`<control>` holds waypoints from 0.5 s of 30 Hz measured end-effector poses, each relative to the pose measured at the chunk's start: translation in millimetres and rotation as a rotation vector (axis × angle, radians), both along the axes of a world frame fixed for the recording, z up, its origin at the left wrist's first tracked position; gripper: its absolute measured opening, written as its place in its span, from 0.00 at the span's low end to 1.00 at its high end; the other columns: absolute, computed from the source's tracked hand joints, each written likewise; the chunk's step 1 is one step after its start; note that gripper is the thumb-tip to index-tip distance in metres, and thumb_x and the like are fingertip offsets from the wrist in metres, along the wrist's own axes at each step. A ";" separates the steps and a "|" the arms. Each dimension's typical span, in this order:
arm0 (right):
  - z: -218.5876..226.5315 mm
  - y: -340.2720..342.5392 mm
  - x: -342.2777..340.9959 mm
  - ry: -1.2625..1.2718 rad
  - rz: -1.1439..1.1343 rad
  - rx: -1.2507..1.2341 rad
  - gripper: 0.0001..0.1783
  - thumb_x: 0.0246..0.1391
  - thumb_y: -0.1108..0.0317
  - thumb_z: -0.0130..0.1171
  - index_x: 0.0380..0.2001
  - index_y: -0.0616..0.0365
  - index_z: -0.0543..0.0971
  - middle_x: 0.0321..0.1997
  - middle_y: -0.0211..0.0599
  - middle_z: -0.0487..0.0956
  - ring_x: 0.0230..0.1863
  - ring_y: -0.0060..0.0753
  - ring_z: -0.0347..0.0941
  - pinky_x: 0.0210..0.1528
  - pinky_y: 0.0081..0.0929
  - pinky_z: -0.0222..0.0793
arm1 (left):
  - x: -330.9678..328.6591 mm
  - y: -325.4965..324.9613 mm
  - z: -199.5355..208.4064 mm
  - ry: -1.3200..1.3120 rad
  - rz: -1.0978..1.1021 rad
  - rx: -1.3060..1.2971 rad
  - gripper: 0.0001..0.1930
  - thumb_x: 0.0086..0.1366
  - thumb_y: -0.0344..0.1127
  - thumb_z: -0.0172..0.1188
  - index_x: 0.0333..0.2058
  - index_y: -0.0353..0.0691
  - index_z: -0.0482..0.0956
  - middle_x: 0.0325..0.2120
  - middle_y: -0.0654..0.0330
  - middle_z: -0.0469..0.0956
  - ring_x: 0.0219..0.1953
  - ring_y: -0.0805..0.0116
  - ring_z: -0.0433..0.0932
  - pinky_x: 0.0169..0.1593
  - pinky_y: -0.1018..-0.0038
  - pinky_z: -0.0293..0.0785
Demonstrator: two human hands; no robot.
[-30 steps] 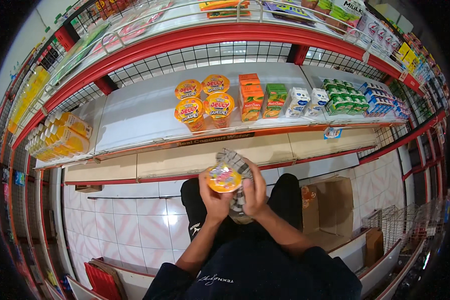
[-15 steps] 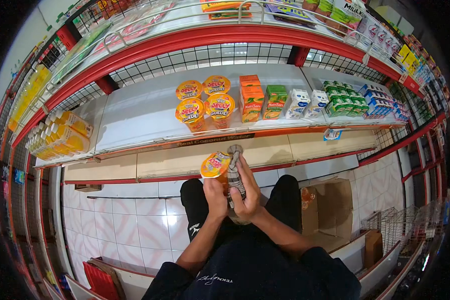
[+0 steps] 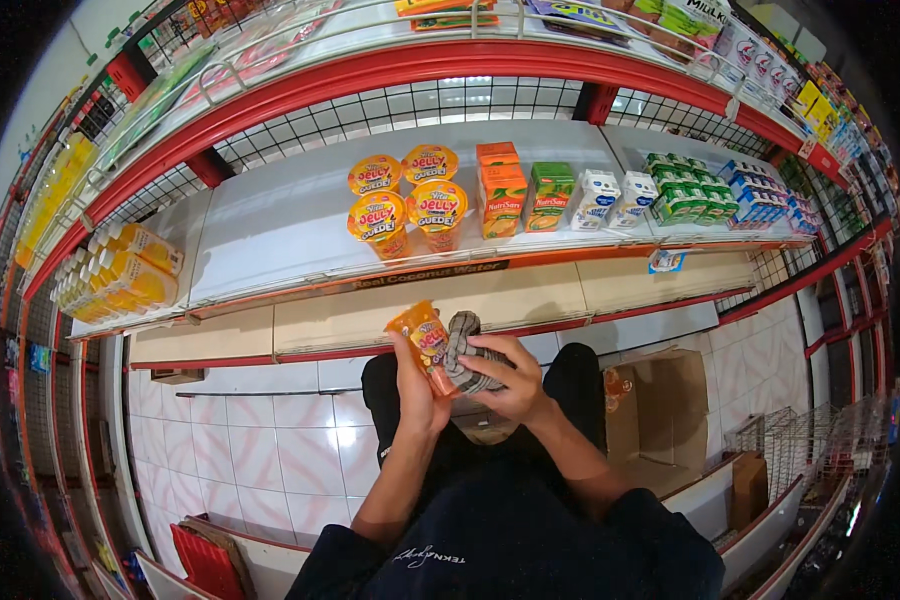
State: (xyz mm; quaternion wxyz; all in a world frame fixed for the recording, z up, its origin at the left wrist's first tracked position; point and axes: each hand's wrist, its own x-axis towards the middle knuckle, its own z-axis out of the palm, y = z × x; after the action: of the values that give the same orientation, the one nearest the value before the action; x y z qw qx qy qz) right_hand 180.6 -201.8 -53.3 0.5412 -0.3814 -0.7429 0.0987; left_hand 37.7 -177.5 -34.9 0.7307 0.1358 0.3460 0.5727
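Note:
My left hand (image 3: 419,393) grips an orange jelly cup (image 3: 425,340), which leans over on its side between my hands. In my right hand (image 3: 518,382) is a bunched grey striped cloth (image 3: 466,352), pressed against the cup's right side. Both hands are in front of the shelf's lower edge, above my knees. Past them, several matching jelly cups (image 3: 407,208) stand in two rows on the white shelf (image 3: 280,225). Part of the held cup is covered by the cloth and my fingers.
Orange and green juice cartons (image 3: 502,198) and small white cartons (image 3: 596,200) stand right of the cups. Yellow bottles (image 3: 135,272) line the shelf's left end. An open cardboard box (image 3: 660,415) with orange cups inside sits on the floor at right. A red rail (image 3: 410,68) crosses above.
The jelly cup has been tipped from nearly upright onto its side, its printed side now showing. The cloth in my right hand has shifted down along it, and the left hand has turned.

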 end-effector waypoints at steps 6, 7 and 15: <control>6.8 0.1 7.2 0.182 0.103 -0.212 0.23 0.34 0.80 0.69 0.41 0.63 0.81 0.48 0.48 0.77 0.44 0.43 0.77 0.47 0.32 0.73 | -4.4 -1.7 -3.4 0.054 -0.010 0.145 0.32 0.70 0.62 0.37 0.57 0.39 0.64 0.48 0.60 0.71 0.50 0.68 0.72 0.54 0.69 0.70; 8.2 0.5 8.0 0.174 0.091 -0.231 0.23 0.34 0.80 0.69 0.41 0.63 0.81 0.48 0.48 0.77 0.44 0.43 0.77 0.47 0.32 0.73 | -6.1 -1.0 -5.4 0.006 -0.023 0.152 0.30 0.71 0.59 0.39 0.56 0.38 0.64 0.48 0.60 0.71 0.52 0.68 0.72 0.56 0.67 0.68; 1.6 -8.0 -8.3 0.324 -0.220 -0.180 0.15 0.45 0.73 0.62 0.38 0.70 0.78 0.46 0.51 0.74 0.46 0.45 0.73 0.50 0.35 0.68 | 0.7 3.0 -18.2 -0.148 0.121 0.215 0.27 0.71 0.54 0.46 0.58 0.39 0.61 0.52 0.58 0.69 0.56 0.67 0.69 0.61 0.65 0.64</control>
State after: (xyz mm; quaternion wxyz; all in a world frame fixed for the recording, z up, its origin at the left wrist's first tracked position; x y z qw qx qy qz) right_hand 172.3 -209.8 -51.7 0.6249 -0.4860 -0.5884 0.1649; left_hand 38.3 -174.5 -53.1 0.6996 0.1496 0.2356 0.6578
